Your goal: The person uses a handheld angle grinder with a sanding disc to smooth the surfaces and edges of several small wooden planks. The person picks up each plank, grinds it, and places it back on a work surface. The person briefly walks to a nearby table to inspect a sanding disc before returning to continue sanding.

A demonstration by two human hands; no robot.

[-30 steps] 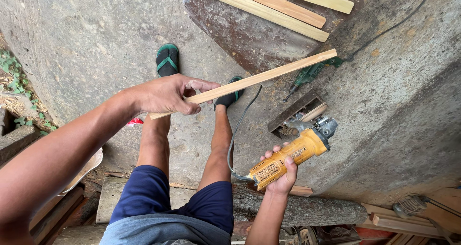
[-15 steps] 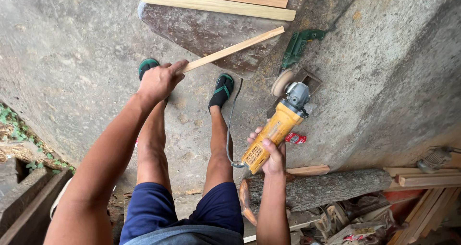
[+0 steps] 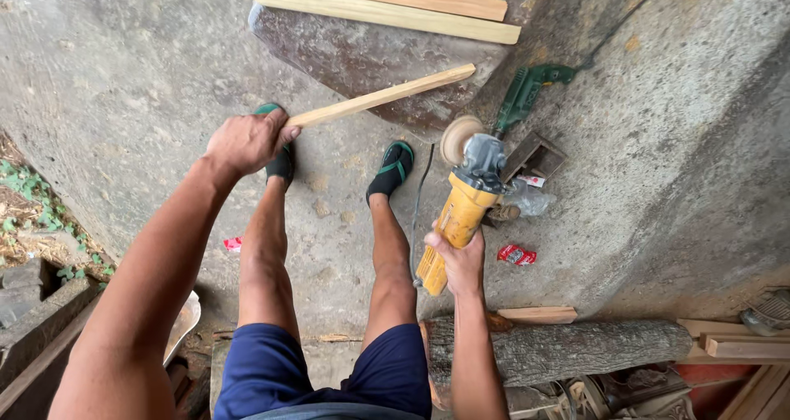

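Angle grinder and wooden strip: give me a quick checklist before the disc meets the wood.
1. Left hand grips wooden strip at its near end: ok.
2. Right hand wrapped around yellow angle grinder body: ok.
3. Sanding disc apart from strip: ok.
4. Disc spinning or stopped: cannot tell.
5. Strip's far end supported: not ok, it hangs free in the air.
6. Feet protected: not ok, open sandals.

Far on the concrete floor [image 3: 123,74]: pale wooden planks [image 3: 387,4]. Right: green power drill [image 3: 527,91], red wrapper [image 3: 516,255]. Near right: rough grey log [image 3: 576,350].
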